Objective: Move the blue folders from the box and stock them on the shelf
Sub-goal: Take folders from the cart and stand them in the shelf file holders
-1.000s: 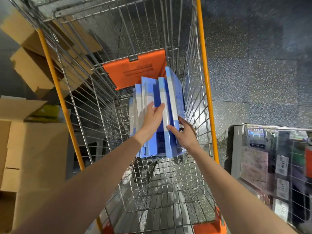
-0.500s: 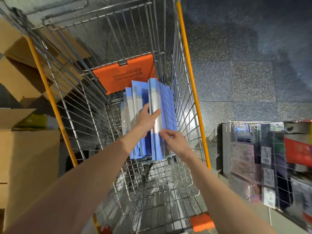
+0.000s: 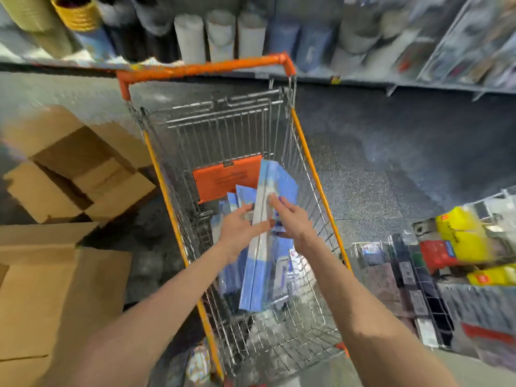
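A bundle of blue folders [image 3: 261,275] with a pale spine stands tilted inside the wire shopping cart [image 3: 304,169]. My left hand [image 3: 240,227] grips the bundle's left side, thumb across the spine. My right hand [image 3: 291,219] holds its right side, fingers reaching over the top of the spine. More blue folders [image 3: 243,195] stand behind my left hand, against the cart's orange flap [image 3: 223,177]. A shelf [image 3: 363,79] with upright rolls runs along the far side of the aisle.
The cart's orange handle [image 3: 206,68] is at the far end. Open cardboard boxes [image 3: 81,169] lie on the floor to the left, with a large one [image 3: 55,289] nearer me. A wire rack [image 3: 418,277] of packaged goods stands on the right. Dark speckled floor [image 3: 391,163] lies between.
The view has swung upward, bringing the cart handle and far shelf into sight. Both hands have closed in on one bundle, and my right hand has moved up over its spine.
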A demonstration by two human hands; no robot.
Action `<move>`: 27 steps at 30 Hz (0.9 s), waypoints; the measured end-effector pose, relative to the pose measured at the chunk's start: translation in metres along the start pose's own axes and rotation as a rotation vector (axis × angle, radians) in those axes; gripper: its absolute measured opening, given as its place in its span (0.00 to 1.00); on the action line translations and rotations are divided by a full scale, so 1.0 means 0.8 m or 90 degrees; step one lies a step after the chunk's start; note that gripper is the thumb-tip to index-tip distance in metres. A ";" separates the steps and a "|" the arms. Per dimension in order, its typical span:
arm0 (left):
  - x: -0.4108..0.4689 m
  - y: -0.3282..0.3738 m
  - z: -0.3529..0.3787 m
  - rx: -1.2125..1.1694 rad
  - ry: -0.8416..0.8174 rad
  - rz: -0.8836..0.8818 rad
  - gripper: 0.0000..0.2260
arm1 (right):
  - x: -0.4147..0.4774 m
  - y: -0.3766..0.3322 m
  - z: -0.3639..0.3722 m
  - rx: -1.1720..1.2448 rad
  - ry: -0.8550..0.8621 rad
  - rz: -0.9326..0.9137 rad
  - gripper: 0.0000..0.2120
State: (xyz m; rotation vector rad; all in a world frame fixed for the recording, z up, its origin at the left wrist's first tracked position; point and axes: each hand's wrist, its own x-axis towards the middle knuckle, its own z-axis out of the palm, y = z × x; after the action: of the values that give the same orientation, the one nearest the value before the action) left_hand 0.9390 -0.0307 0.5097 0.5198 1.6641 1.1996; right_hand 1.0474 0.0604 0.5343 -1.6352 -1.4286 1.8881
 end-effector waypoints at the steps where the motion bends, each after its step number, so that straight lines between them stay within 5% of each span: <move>1: -0.018 0.009 -0.011 -0.013 -0.026 0.014 0.18 | -0.022 -0.009 0.010 0.014 0.008 -0.016 0.31; 7: -0.086 0.037 -0.049 -0.096 -0.140 0.041 0.17 | -0.123 -0.041 0.027 0.055 -0.015 -0.140 0.04; 13: -0.138 0.078 -0.054 -0.094 -0.214 0.079 0.11 | -0.210 -0.071 0.019 0.079 0.038 -0.244 0.09; 20: -0.186 0.114 -0.024 -0.083 -0.272 0.126 0.16 | -0.269 -0.078 -0.022 0.108 0.075 -0.305 0.15; 27: -0.243 0.135 0.026 -0.043 -0.297 0.199 0.20 | -0.330 -0.073 -0.080 0.081 0.043 -0.368 0.05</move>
State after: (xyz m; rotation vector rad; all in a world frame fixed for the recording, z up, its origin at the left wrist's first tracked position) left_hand 1.0200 -0.1265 0.6944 0.9633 1.1682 1.2345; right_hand 1.1674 -0.0719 0.7477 -1.0597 -1.5072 1.5356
